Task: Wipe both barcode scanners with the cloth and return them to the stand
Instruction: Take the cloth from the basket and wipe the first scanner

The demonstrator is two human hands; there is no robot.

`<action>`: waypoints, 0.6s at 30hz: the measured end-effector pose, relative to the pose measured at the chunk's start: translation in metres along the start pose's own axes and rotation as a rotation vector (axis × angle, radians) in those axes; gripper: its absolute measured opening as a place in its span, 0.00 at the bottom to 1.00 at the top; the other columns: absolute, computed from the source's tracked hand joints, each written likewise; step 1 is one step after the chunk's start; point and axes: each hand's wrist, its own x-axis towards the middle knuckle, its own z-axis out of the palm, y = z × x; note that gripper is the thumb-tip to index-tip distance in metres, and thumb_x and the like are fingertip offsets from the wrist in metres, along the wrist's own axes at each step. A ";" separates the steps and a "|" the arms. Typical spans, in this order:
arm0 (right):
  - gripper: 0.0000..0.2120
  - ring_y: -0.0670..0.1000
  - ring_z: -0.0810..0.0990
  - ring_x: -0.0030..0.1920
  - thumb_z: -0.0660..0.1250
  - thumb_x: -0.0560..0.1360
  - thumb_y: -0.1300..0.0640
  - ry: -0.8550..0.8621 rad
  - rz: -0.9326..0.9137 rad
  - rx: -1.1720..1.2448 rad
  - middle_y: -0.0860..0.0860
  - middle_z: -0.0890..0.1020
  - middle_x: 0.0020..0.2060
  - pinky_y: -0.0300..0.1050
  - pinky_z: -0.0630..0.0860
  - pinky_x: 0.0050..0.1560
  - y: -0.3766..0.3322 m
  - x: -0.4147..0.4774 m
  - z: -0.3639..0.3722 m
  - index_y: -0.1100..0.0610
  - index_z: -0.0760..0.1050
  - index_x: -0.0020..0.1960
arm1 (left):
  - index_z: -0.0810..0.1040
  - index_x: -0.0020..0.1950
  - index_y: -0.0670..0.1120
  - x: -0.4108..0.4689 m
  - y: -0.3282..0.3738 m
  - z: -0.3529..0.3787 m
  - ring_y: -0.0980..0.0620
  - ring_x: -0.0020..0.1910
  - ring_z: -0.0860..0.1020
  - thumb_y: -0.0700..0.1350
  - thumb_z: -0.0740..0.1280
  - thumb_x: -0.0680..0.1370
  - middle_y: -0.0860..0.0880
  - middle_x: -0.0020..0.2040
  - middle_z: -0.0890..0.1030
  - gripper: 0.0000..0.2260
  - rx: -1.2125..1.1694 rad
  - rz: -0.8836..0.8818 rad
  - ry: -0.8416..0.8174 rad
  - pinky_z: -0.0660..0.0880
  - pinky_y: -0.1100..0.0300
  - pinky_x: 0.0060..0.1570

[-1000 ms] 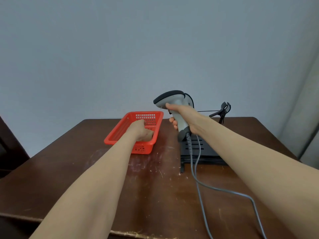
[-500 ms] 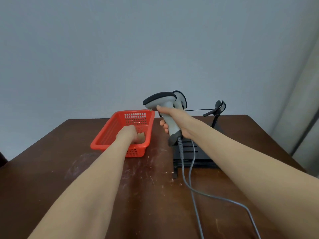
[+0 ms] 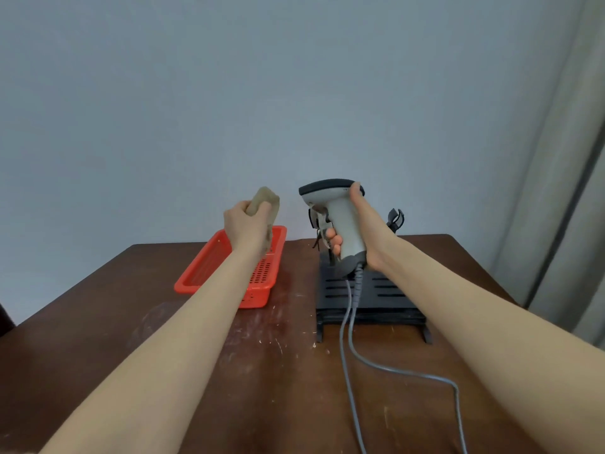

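The left hand is raised above the red basket, its fingers curled round a folded tan cloth that sticks up out of the fist. The basket sits on the brown table, left of the black stand. What shows of the basket's inside is its perforated floor and walls, and the forearm hides the rest. The right hand grips the handle of a grey barcode scanner, held upright in the air over the stand, with its dark-topped head pointing left and the thumb lying on the top. Its grey cable hangs from the handle's base, crosses the stand's slotted plate and curves off over the tabletop toward the near edge. Dark parts just behind the held scanner are too hidden to identify.
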 end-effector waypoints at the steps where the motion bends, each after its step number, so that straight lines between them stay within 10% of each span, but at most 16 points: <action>1: 0.36 0.49 0.71 0.24 0.51 0.74 0.28 0.003 -0.012 0.027 0.54 0.75 0.28 0.38 0.71 0.25 -0.002 -0.007 -0.005 0.61 0.77 0.48 | 0.71 0.35 0.46 -0.007 0.006 0.002 0.55 0.28 0.73 0.44 0.64 0.71 0.47 0.35 0.73 0.06 -0.021 0.051 0.003 0.72 0.57 0.31; 10: 0.30 0.53 0.75 0.26 0.48 0.81 0.39 0.081 -0.014 0.152 0.59 0.81 0.34 0.41 0.75 0.27 -0.003 -0.048 -0.041 0.64 0.75 0.54 | 0.74 0.52 0.49 -0.089 0.055 0.029 0.67 0.40 0.76 0.40 0.66 0.75 0.58 0.41 0.78 0.08 -0.029 0.492 -0.218 0.68 0.77 0.38; 18: 0.17 0.54 0.77 0.35 0.53 0.80 0.52 0.113 -0.017 0.358 0.58 0.79 0.40 0.44 0.77 0.32 0.005 -0.058 -0.058 0.63 0.73 0.58 | 0.77 0.56 0.45 -0.109 0.054 0.061 0.57 0.48 0.74 0.43 0.66 0.76 0.51 0.51 0.78 0.10 0.193 0.780 -0.272 0.70 0.64 0.46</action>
